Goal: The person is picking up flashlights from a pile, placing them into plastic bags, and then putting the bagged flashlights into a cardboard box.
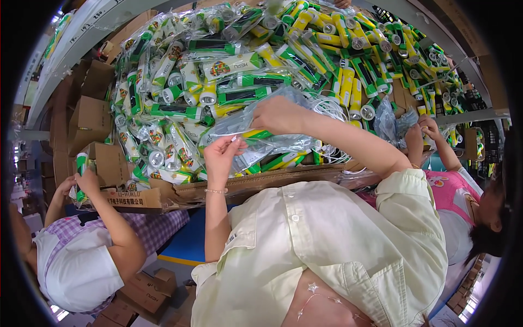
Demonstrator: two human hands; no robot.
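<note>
My right hand (pixel 280 115) is closed on a clear plastic bag (pixel 231 124) at the near side of a big heap of flashlights. Just below its fingers shows part of a yellow and green flashlight (pixel 256 133); whether it lies inside the bag I cannot tell. My left hand (pixel 220 155) is beside it, thumb and fingers pinched at the bag's near edge, with a tiny white bit at the fingertips. More loose clear bags (pixel 261 153) lie under both hands. Right of my right hand is a bundle of white cables (pixel 331 110).
Bagged green and white flashlights (pixel 234 65) fill the left; unbagged yellow and green flashlights (pixel 348 84) fill the right. A cardboard rim (pixel 218 188) runs along the near side. Co-workers sit on both sides; the left one holds a flashlight (pixel 81 163). Cartons (pixel 144 286) stand below.
</note>
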